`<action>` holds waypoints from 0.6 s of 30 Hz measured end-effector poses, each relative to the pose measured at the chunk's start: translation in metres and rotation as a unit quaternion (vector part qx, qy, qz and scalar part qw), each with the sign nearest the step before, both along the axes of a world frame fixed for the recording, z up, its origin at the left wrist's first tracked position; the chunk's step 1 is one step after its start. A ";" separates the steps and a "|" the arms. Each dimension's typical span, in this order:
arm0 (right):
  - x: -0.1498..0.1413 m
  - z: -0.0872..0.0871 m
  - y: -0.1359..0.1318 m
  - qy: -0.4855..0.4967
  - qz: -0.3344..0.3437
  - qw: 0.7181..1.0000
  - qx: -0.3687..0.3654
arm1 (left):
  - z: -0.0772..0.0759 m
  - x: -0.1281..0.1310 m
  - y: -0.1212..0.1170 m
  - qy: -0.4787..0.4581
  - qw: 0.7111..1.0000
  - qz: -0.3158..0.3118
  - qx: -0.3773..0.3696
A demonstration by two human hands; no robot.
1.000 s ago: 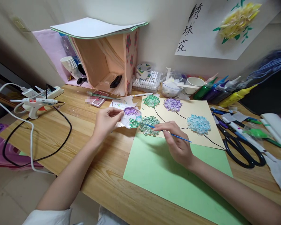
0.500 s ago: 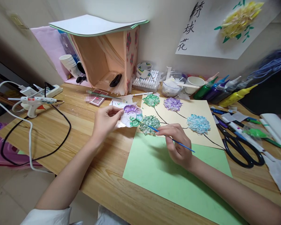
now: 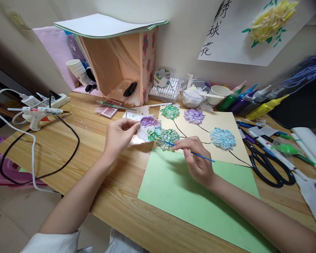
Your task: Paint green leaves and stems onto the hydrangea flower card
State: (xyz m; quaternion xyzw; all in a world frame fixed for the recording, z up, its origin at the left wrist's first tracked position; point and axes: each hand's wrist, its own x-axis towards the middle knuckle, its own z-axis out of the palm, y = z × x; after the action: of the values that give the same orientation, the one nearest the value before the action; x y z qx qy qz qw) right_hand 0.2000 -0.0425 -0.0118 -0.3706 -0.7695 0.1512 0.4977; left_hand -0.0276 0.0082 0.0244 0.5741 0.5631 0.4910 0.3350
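Note:
My left hand [image 3: 119, 135] pinches the edge of a small flower-shaped paint palette [image 3: 149, 128] with purple, green and blue wells, held just above the wooden table. A thin blue paintbrush [image 3: 197, 154] is gripped in my right hand [image 3: 197, 160], its tip reaching the green well at the palette's lower right. Under the brush lies a cream sheet [image 3: 213, 123] with several crumpled-paper flowers: green ones [image 3: 170, 135], a purple one [image 3: 194, 116] and a light blue one [image 3: 223, 138]. A light green sheet [image 3: 189, 196] lies below it.
Black scissors [image 3: 268, 165] and pens lie right of the cream sheet. Paint bottles [image 3: 242, 100], a paper cup [image 3: 219, 93] and a bowl stand at the back. A glue gun [image 3: 38, 114], a power strip and cables occupy the left. A peach box [image 3: 118, 66] stands behind.
The palette tilted slightly and the brush tip dabbed about its green well. My right hand shifted a little toward the palette; the rest stayed put.

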 end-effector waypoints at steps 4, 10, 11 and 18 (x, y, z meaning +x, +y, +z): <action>0.001 -0.002 0.002 0.053 0.006 0.996 -0.075 | -0.002 0.000 0.000 0.005 1.000 -0.004 0.003; 0.003 -0.001 0.007 0.158 0.015 0.974 -0.163 | -0.003 0.000 0.001 0.024 1.000 0.009 -0.006; 0.005 0.000 0.007 0.184 0.013 0.967 -0.173 | -0.002 0.000 0.001 0.026 0.999 0.015 -0.012; 0.043 -0.006 -0.014 0.275 -0.059 0.945 -0.165 | 0.002 -0.005 0.010 0.022 0.994 0.063 -0.083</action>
State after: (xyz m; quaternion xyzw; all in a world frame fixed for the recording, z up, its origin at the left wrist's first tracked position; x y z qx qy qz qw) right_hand 0.2428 -0.0566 -0.0176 -0.4362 -0.5441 0.3423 0.6298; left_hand -0.0322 0.0181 0.0266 0.5184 0.6444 0.4496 0.3375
